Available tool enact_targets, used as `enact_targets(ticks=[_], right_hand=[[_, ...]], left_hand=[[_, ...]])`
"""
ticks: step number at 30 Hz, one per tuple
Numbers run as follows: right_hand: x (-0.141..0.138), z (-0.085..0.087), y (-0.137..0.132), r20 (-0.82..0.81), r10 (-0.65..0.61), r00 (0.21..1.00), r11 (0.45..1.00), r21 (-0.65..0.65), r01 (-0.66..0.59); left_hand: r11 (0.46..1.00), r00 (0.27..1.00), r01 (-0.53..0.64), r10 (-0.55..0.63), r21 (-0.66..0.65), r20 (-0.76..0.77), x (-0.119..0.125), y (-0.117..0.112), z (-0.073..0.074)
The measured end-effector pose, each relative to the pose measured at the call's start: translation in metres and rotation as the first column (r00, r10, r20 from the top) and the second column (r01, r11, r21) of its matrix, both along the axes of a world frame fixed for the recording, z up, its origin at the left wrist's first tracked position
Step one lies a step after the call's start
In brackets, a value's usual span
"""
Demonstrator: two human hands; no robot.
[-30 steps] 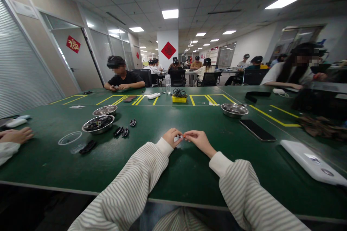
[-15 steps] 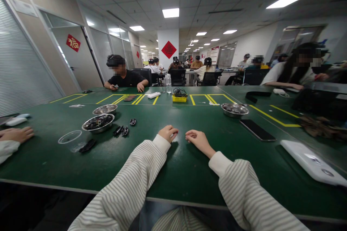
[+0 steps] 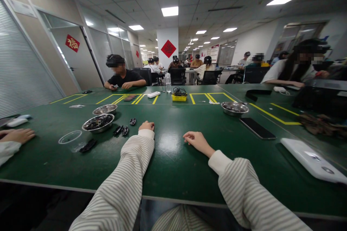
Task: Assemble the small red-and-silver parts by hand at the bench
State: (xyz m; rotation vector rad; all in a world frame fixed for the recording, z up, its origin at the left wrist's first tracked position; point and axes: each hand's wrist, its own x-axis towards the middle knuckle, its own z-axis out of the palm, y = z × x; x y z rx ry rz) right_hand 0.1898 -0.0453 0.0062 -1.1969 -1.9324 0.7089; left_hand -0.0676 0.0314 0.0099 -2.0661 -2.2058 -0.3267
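My left hand is over the green table, just right of several small black shiny pieces. Its fingers curl inward, mostly hidden behind the back of the hand, and whatever they hold cannot be made out. To the right, my right hand rests low over the tabletop with fingers bent and tips close together; anything between them is too small to name. Left of the black pieces stands a steel bowl filled with similar dark pieces, with a second steel bowl behind it.
A clear plastic cup lies near a black piece. Rightward are another steel bowl, a phone and a white device. A yellow box of cables stands farther back. Another person's hand rests at far left.
My left hand has moved left, away from my right hand, towards the black pieces. My right hand has barely shifted. The person across has drawn one hand back.
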Motion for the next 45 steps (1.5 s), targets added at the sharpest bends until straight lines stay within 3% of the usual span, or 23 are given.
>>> enact_targets(ticks=[6,9,12,19,22,26,29,31,33,35,38,40,41,43,45], right_hand=[[0.001,-0.002,0.002,0.015,0.020,1.000,1.000,0.005,-0.020],[0.001,-0.003,0.002,0.015,0.034,0.999,0.999,0.001,-0.034],[0.001,-0.004,0.002,0.013,0.038,0.999,0.999,0.006,-0.038],[0.000,-0.001,0.000,0.010,0.034,0.999,0.999,0.008,-0.034],[-0.001,0.004,-0.002,-0.003,-0.001,1.000,0.999,0.040,0.001],[-0.001,0.007,-0.003,-0.025,-0.081,0.996,0.990,0.116,0.083],[0.000,0.009,-0.001,-0.019,-0.151,0.988,0.975,0.163,0.152],[0.004,0.011,0.001,0.000,-0.169,0.986,0.974,0.152,0.167],[0.009,0.014,0.003,0.038,-0.149,0.988,0.984,0.099,0.145],[0.014,0.018,0.004,0.082,-0.109,0.991,0.993,0.047,0.105],[0.018,0.019,0.003,0.163,0.011,0.987,0.999,0.039,-0.018],[0.018,0.016,0.002,0.219,0.102,0.970,0.992,0.049,-0.116],[0.017,0.015,0.001,0.243,0.137,0.960,0.986,0.058,-0.156],[0.014,0.011,0.001,0.276,0.162,0.947,0.977,0.092,-0.194],[0.011,0.008,0.001,0.283,0.143,0.948,0.975,0.121,-0.184]], left_hand=[[0.981,0.984,-0.172,0.176,-0.089,0.039,0.003,-0.002,0.001],[0.980,0.981,-0.196,0.196,-0.020,-0.004,0.005,-0.008,0.001],[0.988,0.993,-0.109,0.114,0.111,-0.038,0.006,-0.010,0.001],[0.979,0.983,0.181,-0.180,0.097,-0.027,0.011,-0.007,0.000],[0.901,0.907,0.421,-0.422,0.105,-0.012,0.032,-0.014,-0.004],[0.697,0.702,0.704,-0.712,0.133,0.012,0.075,-0.037,-0.011],[0.589,0.591,0.797,-0.806,0.135,0.034,0.099,-0.054,-0.012],[0.574,0.573,0.809,-0.818,0.129,0.049,0.103,-0.058,-0.009],[0.627,0.628,0.768,-0.777,0.132,0.042,0.096,-0.056,-0.003],[0.754,0.762,0.637,-0.647,0.161,0.014,0.080,-0.049,0.003],[0.940,0.965,0.251,-0.260,0.230,0.011,0.046,-0.034,0.008],[0.977,0.998,0.027,-0.038,0.213,0.049,0.025,-0.024,0.006],[0.984,0.997,-0.019,0.007,0.178,0.072,0.018,-0.020,0.004],[0.996,0.994,0.016,-0.026,0.089,0.110,0.011,-0.014,0.000],[0.987,0.977,0.160,-0.162,0.027,0.140,0.016,-0.011,-0.002]])
